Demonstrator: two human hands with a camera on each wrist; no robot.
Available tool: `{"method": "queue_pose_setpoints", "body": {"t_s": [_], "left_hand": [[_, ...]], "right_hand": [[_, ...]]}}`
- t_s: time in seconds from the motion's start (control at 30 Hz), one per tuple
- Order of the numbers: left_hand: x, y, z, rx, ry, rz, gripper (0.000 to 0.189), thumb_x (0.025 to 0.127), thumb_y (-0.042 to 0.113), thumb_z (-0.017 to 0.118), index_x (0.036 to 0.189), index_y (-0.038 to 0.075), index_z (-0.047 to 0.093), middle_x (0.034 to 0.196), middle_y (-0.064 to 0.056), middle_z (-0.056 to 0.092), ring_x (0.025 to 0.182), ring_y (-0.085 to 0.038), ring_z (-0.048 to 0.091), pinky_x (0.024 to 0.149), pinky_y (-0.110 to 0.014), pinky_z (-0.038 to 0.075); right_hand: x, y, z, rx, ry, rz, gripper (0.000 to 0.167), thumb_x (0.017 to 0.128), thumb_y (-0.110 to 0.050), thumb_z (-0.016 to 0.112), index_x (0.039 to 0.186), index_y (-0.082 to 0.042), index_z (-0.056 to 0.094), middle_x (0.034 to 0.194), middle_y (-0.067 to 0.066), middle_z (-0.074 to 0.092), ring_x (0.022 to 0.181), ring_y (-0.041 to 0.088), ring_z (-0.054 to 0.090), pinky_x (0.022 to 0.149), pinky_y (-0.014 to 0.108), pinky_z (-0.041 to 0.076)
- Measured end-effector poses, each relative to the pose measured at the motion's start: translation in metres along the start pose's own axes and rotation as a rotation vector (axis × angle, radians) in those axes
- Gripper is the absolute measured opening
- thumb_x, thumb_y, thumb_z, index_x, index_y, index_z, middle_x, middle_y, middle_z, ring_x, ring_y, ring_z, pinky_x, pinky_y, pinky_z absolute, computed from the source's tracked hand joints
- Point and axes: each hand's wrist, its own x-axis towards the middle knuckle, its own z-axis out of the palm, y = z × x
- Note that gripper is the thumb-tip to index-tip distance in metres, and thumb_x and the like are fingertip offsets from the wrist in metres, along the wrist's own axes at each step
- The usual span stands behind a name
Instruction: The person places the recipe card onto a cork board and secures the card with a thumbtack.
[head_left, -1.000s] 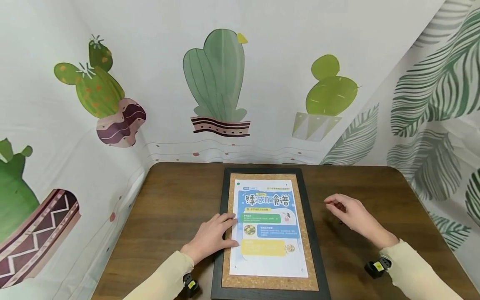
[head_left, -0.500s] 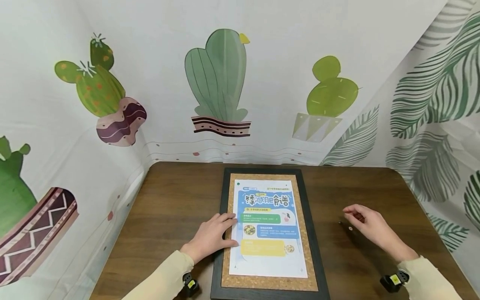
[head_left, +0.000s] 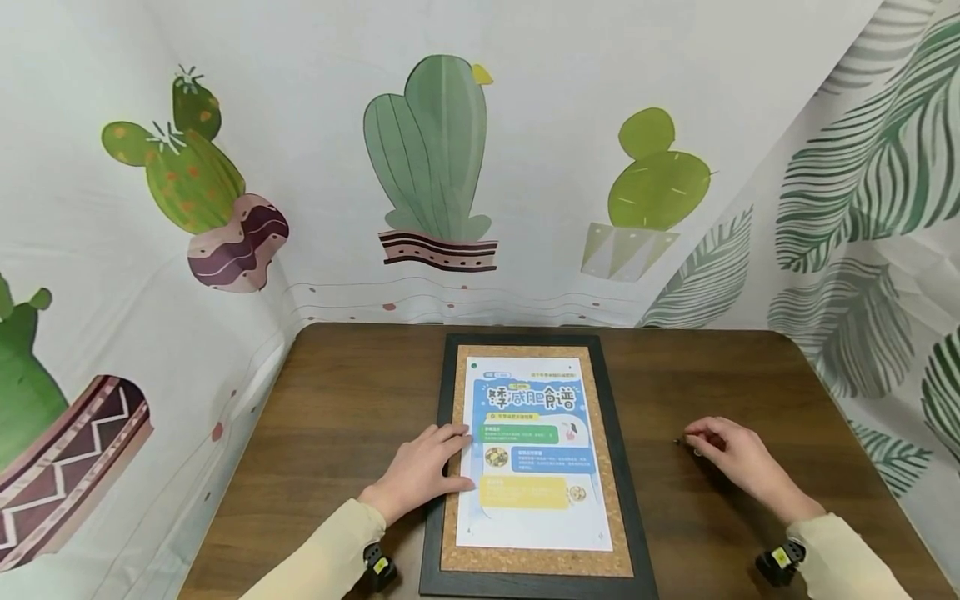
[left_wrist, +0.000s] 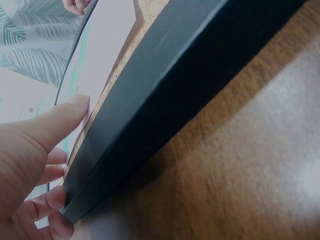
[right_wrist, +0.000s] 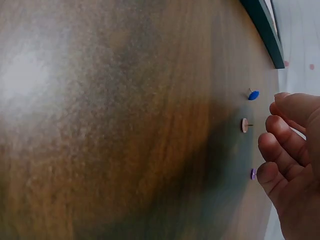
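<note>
A printed sheet with blue, green and yellow blocks lies on a cork board in a black frame. A small green dot, perhaps a tack head, shows at the sheet's upper left corner. My left hand rests on the sheet's left edge and the frame, fingers spread, thumb on the paper. To the right of the board, my right hand hovers low with bent fingers. Beside its fingertips in the right wrist view lie a blue thumbtack, a pinkish one and a purple one. Nothing shows between its fingers.
The brown wooden table has rounded far corners. Behind it hangs a white cloth printed with cacti and leaves. Each wrist wears a small black camera.
My right hand has moved right, away from the board, then slightly back left and lower, toward the tacks. The left hand has stayed in place on the board.
</note>
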Motion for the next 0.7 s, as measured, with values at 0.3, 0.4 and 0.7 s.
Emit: {"method": "queue_pose_setpoints", "body": {"t_s": [0.3, 0.4, 0.7], "left_hand": [[-0.0002, 0.0005, 0.0001, -0.004, -0.004, 0.0, 0.072, 0.086, 0.05, 0.084, 0.142, 0.008, 0.065, 0.149, -0.008, 0.058, 0.122, -0.027, 0.059, 0.078, -0.044, 0.057], [-0.0005, 0.0004, 0.0001, -0.005, -0.009, 0.001, 0.072, 0.087, 0.05, 0.083, 0.143, 0.009, 0.064, 0.15, -0.008, 0.057, 0.123, -0.027, 0.059, 0.078, -0.044, 0.057], [0.0006, 0.0, -0.0017, 0.003, -0.01, -0.001, 0.073, 0.088, 0.052, 0.081, 0.144, 0.009, 0.063, 0.151, -0.008, 0.056, 0.127, -0.03, 0.058, 0.081, -0.047, 0.058]], "right_hand": [[0.0019, 0.0005, 0.0074, -0.021, -0.023, -0.005, 0.018, 0.085, 0.001, 0.082, 0.093, -0.014, 0.075, 0.082, -0.013, 0.06, 0.071, -0.004, 0.048, 0.06, 0.026, 0.046], [0.0006, 0.0014, 0.0095, -0.024, -0.046, 0.018, 0.017, 0.086, -0.001, 0.082, 0.094, -0.014, 0.075, 0.081, -0.013, 0.058, 0.07, -0.003, 0.048, 0.061, 0.026, 0.045], [0.0019, 0.0002, 0.0105, -0.012, -0.055, 0.04, 0.016, 0.086, -0.004, 0.084, 0.092, -0.016, 0.075, 0.081, -0.012, 0.058, 0.07, -0.002, 0.047, 0.061, 0.026, 0.045]]}}
